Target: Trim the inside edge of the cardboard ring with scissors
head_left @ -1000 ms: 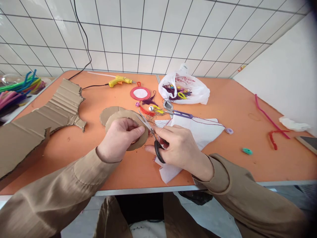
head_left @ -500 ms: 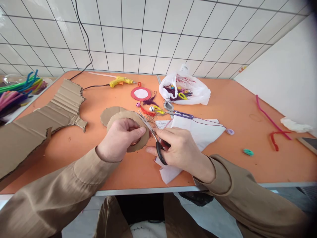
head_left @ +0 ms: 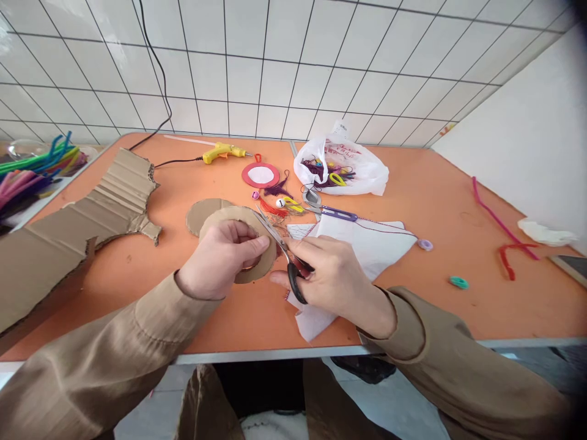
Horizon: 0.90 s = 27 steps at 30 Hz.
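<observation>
My left hand (head_left: pixel 224 253) pinches a cardboard ring (head_left: pixel 263 266), its thumb lying across the ring's right side and the fingers reaching through the hole. Black-handled scissors (head_left: pixel 293 281) are gripped in my right hand (head_left: pixel 337 275). Their blades point up and left, lying close against the ring's right edge and somewhat apart; whether they bite into the cardboard I cannot tell. Behind the ring, a cardboard disc (head_left: pixel 202 215) rests on the table. White cloth (head_left: pixel 380 244) with a stitched edge lies partly beneath my right hand, and purple-handled thread snips (head_left: pixel 339 213) sit on its upper edge.
A large torn cardboard piece (head_left: pixel 59 244) spans the left. Farther back are a yellow glue gun (head_left: pixel 224 151) with its cord, a red-rimmed disc (head_left: pixel 260 175), tassels (head_left: pixel 275 206) and a white plastic bag (head_left: pixel 367 171). Pipe cleaners (head_left: pixel 499 220) lie at right.
Almost nothing differs. The scissors and both hands hold nearly the same place at the ring, and the small shift of the whole view comes from the camera.
</observation>
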Available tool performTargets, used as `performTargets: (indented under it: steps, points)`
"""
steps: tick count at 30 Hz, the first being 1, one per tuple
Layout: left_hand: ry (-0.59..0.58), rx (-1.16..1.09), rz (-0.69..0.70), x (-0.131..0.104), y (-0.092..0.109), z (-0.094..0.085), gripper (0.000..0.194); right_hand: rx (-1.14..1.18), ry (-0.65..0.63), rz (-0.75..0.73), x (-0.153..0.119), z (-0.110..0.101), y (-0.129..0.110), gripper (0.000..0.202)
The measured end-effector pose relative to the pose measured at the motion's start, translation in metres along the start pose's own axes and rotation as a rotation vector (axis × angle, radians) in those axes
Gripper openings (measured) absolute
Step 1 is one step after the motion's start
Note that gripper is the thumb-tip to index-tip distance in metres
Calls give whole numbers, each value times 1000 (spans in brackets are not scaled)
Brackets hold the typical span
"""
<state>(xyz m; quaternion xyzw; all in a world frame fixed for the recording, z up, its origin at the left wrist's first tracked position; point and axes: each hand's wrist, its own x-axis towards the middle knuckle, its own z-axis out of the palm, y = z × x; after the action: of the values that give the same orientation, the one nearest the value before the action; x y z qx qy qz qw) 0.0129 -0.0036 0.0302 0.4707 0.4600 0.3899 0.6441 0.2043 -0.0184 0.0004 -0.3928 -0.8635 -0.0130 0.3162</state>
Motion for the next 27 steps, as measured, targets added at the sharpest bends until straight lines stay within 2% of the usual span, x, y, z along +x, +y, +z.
performTargets:
  steps: [3,7,17,23,27]
  points:
    - [-35,-14,23,-1,0,-1,17,-41,30,-1,1,0,0,34]
    - [8,0,39,-1,-2,-2,16,-94,55,-12,0,2,1,38]
    - [22,2,-15,0,-3,-1,20,-37,38,-8,-2,3,2,29]
    - [-33,14,-24,0,-1,-1,18,-34,46,-35,-2,2,1,28]
    - [20,23,-39,-1,-1,0,19,-35,50,-48,-1,1,0,31]
